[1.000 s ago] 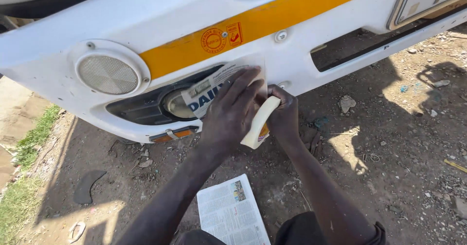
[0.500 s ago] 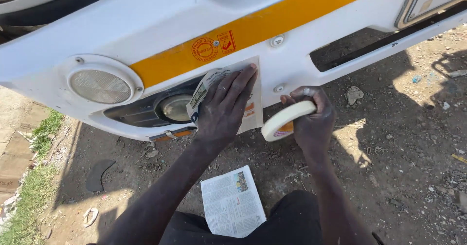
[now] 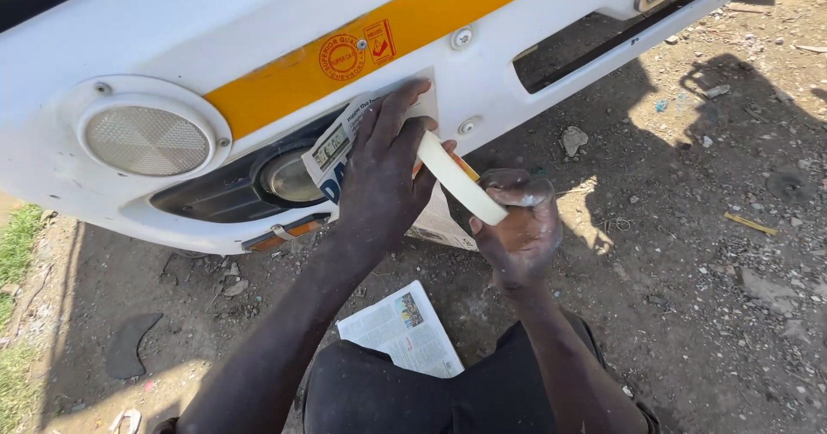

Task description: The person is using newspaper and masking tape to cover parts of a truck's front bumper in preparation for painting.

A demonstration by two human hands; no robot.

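Cream tape roll, gripped in right hand, now sits back against left hand, which presses newspaper flat, fingers spread, onto white bumper. Paper mostly hidden under the hand.

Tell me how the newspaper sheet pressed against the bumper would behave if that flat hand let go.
The newspaper sheet looks thin and floppy; it would likely sag or slip off once the left hand lifts. It seems light enough for wind to shift it. The tape roll in the right hand looks stiffer.
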